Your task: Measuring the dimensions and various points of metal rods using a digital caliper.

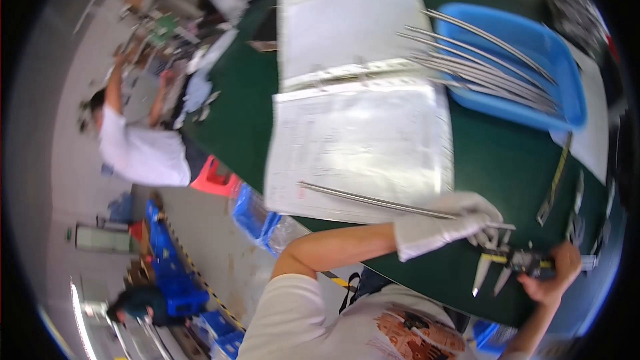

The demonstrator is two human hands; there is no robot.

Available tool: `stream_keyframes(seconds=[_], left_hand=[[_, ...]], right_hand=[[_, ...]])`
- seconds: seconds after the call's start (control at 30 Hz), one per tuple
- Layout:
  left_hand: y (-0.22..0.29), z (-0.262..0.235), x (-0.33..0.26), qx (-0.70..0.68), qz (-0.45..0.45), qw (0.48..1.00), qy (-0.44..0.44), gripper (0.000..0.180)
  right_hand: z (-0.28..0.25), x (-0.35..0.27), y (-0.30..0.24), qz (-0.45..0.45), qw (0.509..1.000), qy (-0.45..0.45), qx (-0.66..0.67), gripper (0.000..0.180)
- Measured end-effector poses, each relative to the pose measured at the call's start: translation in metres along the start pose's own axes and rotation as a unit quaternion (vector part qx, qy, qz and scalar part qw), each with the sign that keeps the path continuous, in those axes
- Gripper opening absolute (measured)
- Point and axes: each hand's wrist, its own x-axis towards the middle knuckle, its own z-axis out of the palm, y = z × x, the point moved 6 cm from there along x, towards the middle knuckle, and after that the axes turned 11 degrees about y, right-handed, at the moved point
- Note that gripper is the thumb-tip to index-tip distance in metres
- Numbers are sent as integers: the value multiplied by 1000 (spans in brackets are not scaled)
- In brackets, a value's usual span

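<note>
A white glove covers my left hand [453,221], which is closed around a thin metal rod [373,201]. The rod's long part reaches left over the lower page of an open binder [357,140], and its short end sticks out to the right of the glove. My bare right hand [559,272] grips a digital caliper [530,262] with a dark body. The caliper's long jaws point down toward me and stand apart. The rod's short end is close above the caliper; whether they touch I cannot tell.
A blue plastic tray [517,115] at the far right holds several metal rods [487,77] that overhang its left side. Slim tools, including a ruler-like strip [555,179], lie on the green table [507,167]. Two people [143,150] are at the left, away from my table.
</note>
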Motion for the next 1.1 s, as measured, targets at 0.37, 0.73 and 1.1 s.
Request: stream_keyframes(seconds=[0.37,0.73,1.1], left_hand=[[9,-7,-10,76,20,996,33,32],[16,-16,-14,64,53,994,77,25],[14,-16,-17,61,89,992,62,20]], right_hand=[[13,5,-5,-14,1000,-9,8,65],[7,33,-22,-29,998,6,55,51],[8,30,-20,-15,996,-11,89,47]])
